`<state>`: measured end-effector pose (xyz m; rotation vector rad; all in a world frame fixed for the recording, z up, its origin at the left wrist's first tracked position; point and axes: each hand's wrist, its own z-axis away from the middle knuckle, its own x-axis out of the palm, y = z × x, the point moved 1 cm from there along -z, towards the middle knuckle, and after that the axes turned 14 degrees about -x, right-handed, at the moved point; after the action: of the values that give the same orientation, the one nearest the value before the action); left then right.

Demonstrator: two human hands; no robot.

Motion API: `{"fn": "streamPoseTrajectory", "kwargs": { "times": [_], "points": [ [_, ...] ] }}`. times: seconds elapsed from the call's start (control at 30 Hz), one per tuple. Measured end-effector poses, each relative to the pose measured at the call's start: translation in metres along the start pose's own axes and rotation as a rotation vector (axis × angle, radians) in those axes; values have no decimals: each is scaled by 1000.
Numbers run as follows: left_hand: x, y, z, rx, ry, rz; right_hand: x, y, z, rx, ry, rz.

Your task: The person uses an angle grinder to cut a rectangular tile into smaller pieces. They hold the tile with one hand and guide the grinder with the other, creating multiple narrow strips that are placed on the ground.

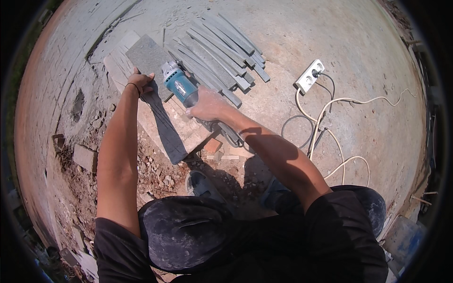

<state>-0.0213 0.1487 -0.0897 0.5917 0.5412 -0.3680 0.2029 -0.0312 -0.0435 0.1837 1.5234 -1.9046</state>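
My left hand (140,82) has its fingers bent onto the edge of a long pale, lined slab (121,65), beside a grey stone tile (144,49); shadow darkens much of the slab below it. My right hand (206,104) is wrapped round the body of a teal angle grinder (179,85), whose head points up-left over the grey tile. The grinder's cutting edge is hard to make out. Just right of the tile lie several narrow grey stone strips (226,45), roughly side by side.
A white power strip (309,75) with a plug in it lies right, amid looping cream and dark cables (342,151). Rubble (163,179) and a broken block (85,157) lie lower left, an orange brick piece (212,145) below the grinder. My sandaled foot (200,184) is near.
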Motion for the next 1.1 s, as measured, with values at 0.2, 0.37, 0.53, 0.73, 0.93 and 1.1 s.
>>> {"fn": "streamPoseTrajectory", "kwargs": {
  "times": [0.2,0.37,0.53,0.73,0.93,1.1],
  "points": [
    [-2,-2,-5,8,-13,-9,2,0,1,-16,24,10],
    [1,1,1,-13,1,-8,1,2,1,8,30,-18],
    [-3,-1,-3,-19,4,-10,1,-1,2,14,28,-33],
    [0,-1,-4,-11,-15,-10,2,2,4,17,52,-37],
    [-1,-2,-9,24,-19,-22,3,3,5,-6,49,-22],
    [-3,-1,-10,24,-58,-28,3,1,8,34,31,-34]
  ]
}}
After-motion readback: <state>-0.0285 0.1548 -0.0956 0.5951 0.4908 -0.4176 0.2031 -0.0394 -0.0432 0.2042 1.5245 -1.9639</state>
